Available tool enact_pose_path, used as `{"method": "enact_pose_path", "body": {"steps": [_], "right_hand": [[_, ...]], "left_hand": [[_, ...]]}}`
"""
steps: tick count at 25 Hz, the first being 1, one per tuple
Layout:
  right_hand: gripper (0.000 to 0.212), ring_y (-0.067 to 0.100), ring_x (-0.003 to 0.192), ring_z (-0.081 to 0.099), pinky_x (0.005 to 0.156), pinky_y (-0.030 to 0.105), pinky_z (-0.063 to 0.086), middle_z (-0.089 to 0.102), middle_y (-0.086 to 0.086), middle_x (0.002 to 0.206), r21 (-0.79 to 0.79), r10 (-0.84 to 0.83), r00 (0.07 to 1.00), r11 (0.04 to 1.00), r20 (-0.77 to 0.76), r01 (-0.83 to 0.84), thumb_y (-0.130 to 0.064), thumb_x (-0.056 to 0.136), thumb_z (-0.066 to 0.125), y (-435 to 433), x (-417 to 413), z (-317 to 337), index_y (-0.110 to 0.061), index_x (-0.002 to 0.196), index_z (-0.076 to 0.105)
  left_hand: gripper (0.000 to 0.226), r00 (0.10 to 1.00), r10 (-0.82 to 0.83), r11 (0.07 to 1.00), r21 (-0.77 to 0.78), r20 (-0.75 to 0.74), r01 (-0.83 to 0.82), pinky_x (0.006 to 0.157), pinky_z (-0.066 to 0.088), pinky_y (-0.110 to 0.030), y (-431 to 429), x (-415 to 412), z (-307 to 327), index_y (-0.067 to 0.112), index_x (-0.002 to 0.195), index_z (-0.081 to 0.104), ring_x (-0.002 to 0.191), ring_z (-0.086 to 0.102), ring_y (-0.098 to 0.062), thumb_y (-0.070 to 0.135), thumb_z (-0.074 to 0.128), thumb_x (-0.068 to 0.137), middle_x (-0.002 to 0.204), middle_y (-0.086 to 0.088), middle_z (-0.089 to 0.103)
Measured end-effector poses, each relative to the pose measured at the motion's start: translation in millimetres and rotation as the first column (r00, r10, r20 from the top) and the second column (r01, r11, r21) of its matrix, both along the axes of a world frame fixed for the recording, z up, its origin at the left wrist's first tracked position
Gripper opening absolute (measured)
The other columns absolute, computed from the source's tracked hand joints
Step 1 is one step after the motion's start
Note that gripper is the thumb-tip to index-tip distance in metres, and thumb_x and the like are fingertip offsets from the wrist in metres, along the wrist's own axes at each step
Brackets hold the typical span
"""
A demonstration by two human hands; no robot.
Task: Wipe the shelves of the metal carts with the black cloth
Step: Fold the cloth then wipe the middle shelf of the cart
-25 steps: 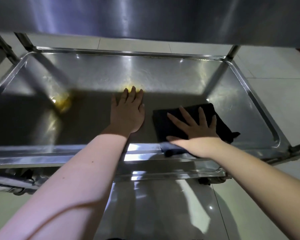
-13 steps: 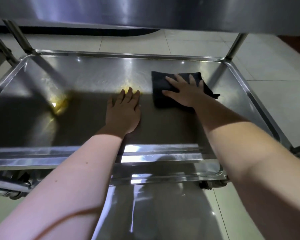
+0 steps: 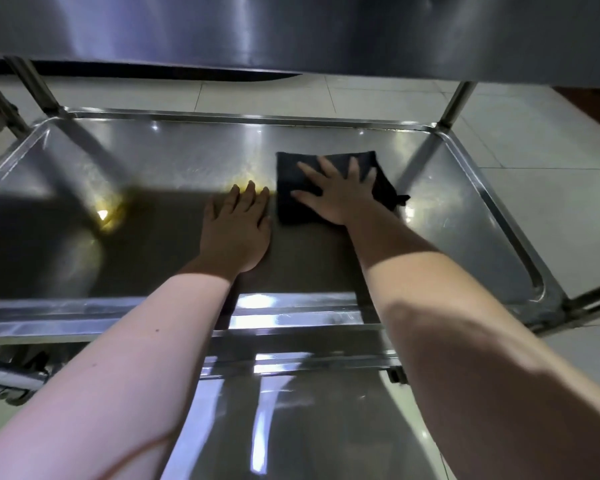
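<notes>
One black cloth [image 3: 288, 174], now slid toward the shelf's [image 3: 187, 161] far rim, is lying under the right hand's [image 3: 340, 199] outstretched fingers [image 3: 327, 168]; the left hand [image 3: 236, 230] is resting flat, fingers straight.

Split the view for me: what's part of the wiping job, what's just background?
In the job:
black cloth
right hand, pressing flat on the cloth
left hand, flat on the shelf
metal shelf under both

Just there:
tiled floor
corner post
metal surface overhead
</notes>
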State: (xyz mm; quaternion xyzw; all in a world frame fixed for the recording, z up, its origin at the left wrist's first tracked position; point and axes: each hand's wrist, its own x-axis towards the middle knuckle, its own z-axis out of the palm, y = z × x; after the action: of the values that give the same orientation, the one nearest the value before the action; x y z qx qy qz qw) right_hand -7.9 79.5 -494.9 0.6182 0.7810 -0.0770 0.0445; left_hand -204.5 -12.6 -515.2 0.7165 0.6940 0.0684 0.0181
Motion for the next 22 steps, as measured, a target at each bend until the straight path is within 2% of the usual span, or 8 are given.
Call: {"method": "enact_pose_path", "body": {"steps": [3,7,9,11,14,16,19,22], "right_hand": [[0.071,0.037,0.148,-0.010,0.109,0.071,-0.007,-0.004,-0.022,0.161,0.017,0.027,1.000,0.999,0.014,-0.027,-0.088,0.077,0.017,-11.7,34.4,1.1,-0.064,0.142,0.000],[0.068,0.037,0.148,-0.008,0.109,0.071,-0.006,-0.002,-0.021,0.162,-0.009,-0.302,0.953,0.953,0.005,0.302,-0.087,0.080,0.019,-24.4,160.3,7.5,-0.065,0.142,0.000],[0.070,0.040,0.147,-0.009,0.109,0.072,-0.008,-0.002,-0.017,0.163,-0.001,-0.412,0.911,0.911,0.007,0.412,-0.086,0.080,0.017,-36.5,172.4,9.4,-0.062,0.144,0.000],[0.073,0.045,0.146,-0.009,0.107,0.073,-0.009,-0.003,-0.017,0.163,0.019,-0.365,0.931,0.931,-0.005,0.365,-0.087,0.080,0.016,-50.6,127.2,4.7,-0.060,0.145,0.000],[0.074,0.043,0.146,-0.011,0.107,0.070,-0.011,-0.007,-0.022,0.161,0.041,-0.060,0.998,0.997,-0.002,0.060,-0.089,0.073,0.007,-92.4,45.0,-12.7,-0.063,0.142,-0.006],[0.073,0.037,0.148,-0.011,0.110,0.066,-0.011,-0.008,-0.026,0.159,0.044,0.026,1.000,0.999,-0.007,-0.026,-0.089,0.072,0.004,-109.8,55.3,-8.3,-0.067,0.140,-0.007],[0.066,0.031,0.149,-0.008,0.114,0.062,-0.004,-0.006,-0.026,0.160,0.053,-0.163,0.986,0.986,0.027,0.161,-0.084,0.081,0.017,-115.4,143.6,3.8,-0.066,0.141,-0.003],[0.066,0.033,0.148,-0.012,0.115,0.062,-0.006,-0.009,-0.022,0.161,-0.042,-0.399,0.915,0.915,0.056,0.401,-0.081,0.081,0.017,-133.1,197.3,12.7,-0.065,0.142,-0.006]], "left_hand": [[0.055,1.000,0.000,1.000,-0.007,0.011,0.000,0.119,0.005,-0.050,-0.7,-1.7,2.3,0.033,0.156,0.011,0.151,0.004,-0.019,0.042,0.022,0.103,0.164,0.006,0.005],[0.055,1.000,-0.004,1.000,-0.023,0.001,0.005,0.120,0.004,-0.051,-0.7,2.0,3.3,0.033,0.156,0.009,0.151,0.003,-0.020,0.042,0.020,0.103,0.165,0.006,0.004],[0.055,1.000,-0.010,1.000,-0.012,-0.016,0.010,0.119,0.004,-0.052,-1.1,3.3,1.6,0.033,0.156,0.009,0.151,0.003,-0.021,0.042,0.019,0.103,0.165,0.005,0.004],[0.054,1.000,-0.014,1.000,-0.008,-0.022,0.013,0.119,0.004,-0.053,-0.4,2.7,1.7,0.032,0.156,0.010,0.151,0.004,-0.022,0.042,0.020,0.103,0.165,0.004,0.005],[0.054,1.000,-0.009,1.000,-0.019,-0.009,0.009,0.119,0.004,-0.052,-1.9,-2.5,3.3,0.033,0.156,0.010,0.151,0.003,-0.023,0.041,0.020,0.104,0.165,0.004,0.004],[0.054,1.000,-0.011,1.000,-0.026,-0.011,0.011,0.119,0.005,-0.052,-1.5,-5.1,4.0,0.033,0.156,0.010,0.151,0.004,-0.025,0.042,0.019,0.104,0.165,0.004,0.004],[0.055,1.000,-0.007,1.000,-0.026,-0.017,0.007,0.119,0.005,-0.053,-1.4,-3.6,3.0,0.032,0.156,0.010,0.150,0.005,-0.028,0.044,0.019,0.103,0.165,0.004,0.005],[0.055,0.999,-0.009,1.000,-0.012,-0.046,0.008,0.117,0.007,-0.057,-0.9,2.5,1.3,0.031,0.156,0.012,0.150,0.007,-0.030,0.045,0.019,0.102,0.164,0.003,0.008]]}}
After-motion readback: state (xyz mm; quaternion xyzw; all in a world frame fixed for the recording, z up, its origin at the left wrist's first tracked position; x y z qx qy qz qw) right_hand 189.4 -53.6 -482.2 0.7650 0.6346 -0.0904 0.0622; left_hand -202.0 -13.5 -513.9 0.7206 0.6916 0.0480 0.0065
